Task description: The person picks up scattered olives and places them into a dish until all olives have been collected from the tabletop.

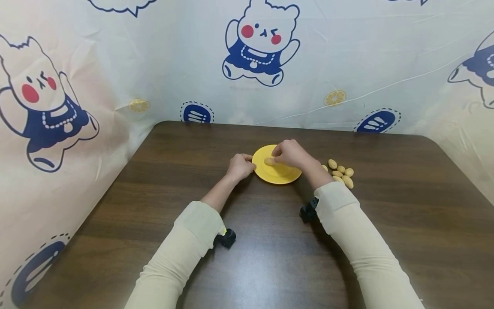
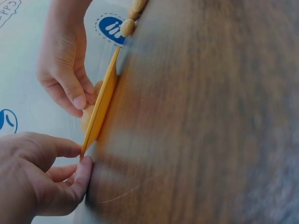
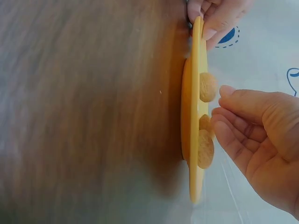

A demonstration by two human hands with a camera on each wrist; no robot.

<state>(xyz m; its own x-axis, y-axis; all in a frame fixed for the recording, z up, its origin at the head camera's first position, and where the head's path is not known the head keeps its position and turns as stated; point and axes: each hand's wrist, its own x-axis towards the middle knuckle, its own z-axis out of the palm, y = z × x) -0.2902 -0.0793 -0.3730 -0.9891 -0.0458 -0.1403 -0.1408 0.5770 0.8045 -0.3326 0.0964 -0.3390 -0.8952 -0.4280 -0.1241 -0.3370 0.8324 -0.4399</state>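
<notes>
A round yellow plate (image 1: 278, 175) rests on the table, and my left hand (image 1: 240, 166) pinches its left rim, thumb on one side and fingers on the other. Three small tan ovals with rough skins sit on the plate: an upper oval (image 3: 208, 87), a partly hidden oval (image 3: 205, 124) and a longer oval (image 3: 205, 149). Over the plate reaches my right hand (image 1: 291, 153), its loosely bent fingers holding nothing. In the right wrist view, its thumb tip is right by the upper oval and its fingers are just off the other two.
To the right of the plate, several more tan ovals (image 1: 337, 174) lie in a loose group beside my right forearm. Dark brown wood makes up the table (image 1: 270, 257). Behind it hangs a pale curtain (image 1: 173, 64) printed with cartoon figures.
</notes>
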